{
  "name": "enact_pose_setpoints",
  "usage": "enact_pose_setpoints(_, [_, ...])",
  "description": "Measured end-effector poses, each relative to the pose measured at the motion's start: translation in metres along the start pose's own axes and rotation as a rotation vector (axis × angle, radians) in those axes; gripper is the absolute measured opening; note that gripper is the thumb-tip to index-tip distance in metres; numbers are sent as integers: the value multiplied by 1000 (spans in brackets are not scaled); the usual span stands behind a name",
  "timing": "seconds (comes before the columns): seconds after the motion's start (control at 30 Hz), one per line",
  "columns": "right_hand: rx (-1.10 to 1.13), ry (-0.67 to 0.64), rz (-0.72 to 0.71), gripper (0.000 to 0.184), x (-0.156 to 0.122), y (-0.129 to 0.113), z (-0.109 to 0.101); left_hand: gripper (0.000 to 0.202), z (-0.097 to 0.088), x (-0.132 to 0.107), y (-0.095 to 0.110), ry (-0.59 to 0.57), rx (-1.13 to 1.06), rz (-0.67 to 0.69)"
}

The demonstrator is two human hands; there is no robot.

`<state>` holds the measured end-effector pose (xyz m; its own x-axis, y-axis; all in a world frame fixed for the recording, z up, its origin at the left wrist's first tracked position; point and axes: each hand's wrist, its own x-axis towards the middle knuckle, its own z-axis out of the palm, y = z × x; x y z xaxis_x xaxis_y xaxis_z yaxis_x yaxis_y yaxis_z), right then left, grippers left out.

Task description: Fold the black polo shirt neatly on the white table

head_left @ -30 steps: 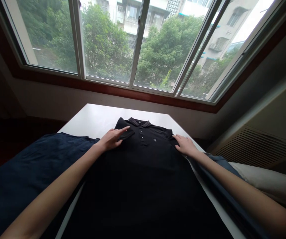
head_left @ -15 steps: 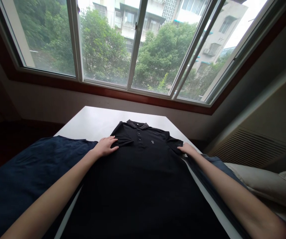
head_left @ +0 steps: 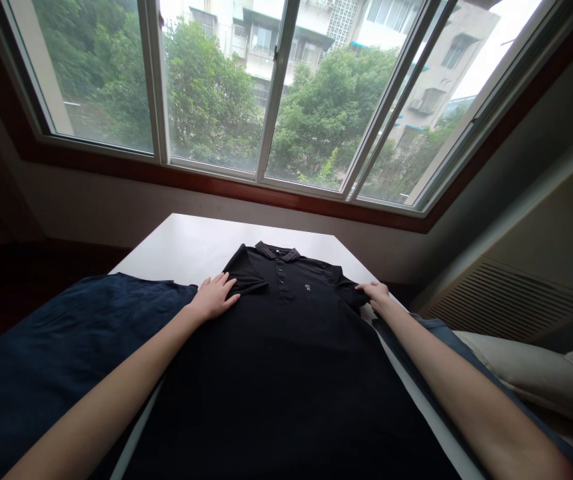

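"Shirt first: where does it lie?"

"The black polo shirt (head_left: 286, 360) is spread front-up along the white counter (head_left: 191, 243), with its collar (head_left: 276, 251) toward the window and its hem toward the person."

"And the hands?"

"The left hand (head_left: 214, 298) lies flat and open, fingers spread, beside the sleeve (head_left: 246, 283) that is folded in over the chest. It grasps nothing. The right hand (head_left: 377, 293) sits at the other sleeve (head_left: 349, 293) with its fingers curled — whether it pinches the cloth I cannot tell."

"Which step?"

"It looks like pressing and squaring the shoulders. I'd say any move on the right sleeve calls for a sure pinch at its hem while the left palm pins the body."

"Room?"

"There is bare counter beyond the collar. A navy cloth (head_left: 66, 347) crowds the left side, and a blue cloth (head_left: 431, 327) lies along the right edge — that sleeve reaches close to the rim."
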<state>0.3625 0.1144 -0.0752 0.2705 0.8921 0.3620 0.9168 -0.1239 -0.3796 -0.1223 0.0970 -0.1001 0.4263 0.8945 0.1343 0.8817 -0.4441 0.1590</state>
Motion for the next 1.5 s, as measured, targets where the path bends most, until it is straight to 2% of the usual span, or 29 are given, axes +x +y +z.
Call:
enact_pose_setpoints(0.07, [-18,5,-34,42,-3,-9,-3,56,1,1,-1,5,-5,1])
enact_pose_setpoints(0.17, [-26,-36,-201,47,-16,-26,-10,56,2,1,-2,7,-11,1])
enact_pose_setpoints(0.33, [-102,-294,-618,55,-50,-51,-13,57,0,0,-1,-5,-10,-1])
enact_pose_setpoints(0.43, [-197,-371,-742,59,-63,-55,-11,58,-1,-1,0,-6,-13,0])
enact_pose_setpoints(0.57, [-176,-370,-717,51,-64,-49,-9,58,-1,-1,1,-3,-18,1])
enact_pose_setpoints(0.77, [-40,-212,-585,35,-64,-48,-10,58,-2,-1,1,-19,-7,-5])
enact_pose_setpoints(1.0, [-159,-249,-767,33,-112,-77,-7,58,-5,-3,6,-3,25,-28])
enact_pose_setpoints(1.1, [-96,-246,-725,33,-130,-80,-2,57,-3,-4,8,9,44,-46])
enact_pose_setpoints(1.23, [21,-196,-590,29,-137,-76,3,57,-1,-1,11,5,45,-71])
enact_pose_setpoints(1.37, [67,-160,-544,28,-138,-74,4,51,-12,17,12,4,-2,-86])
enact_pose_setpoints(1.5, [106,-131,-520,26,-140,-75,2,37,-28,57,11,52,-27,-85])
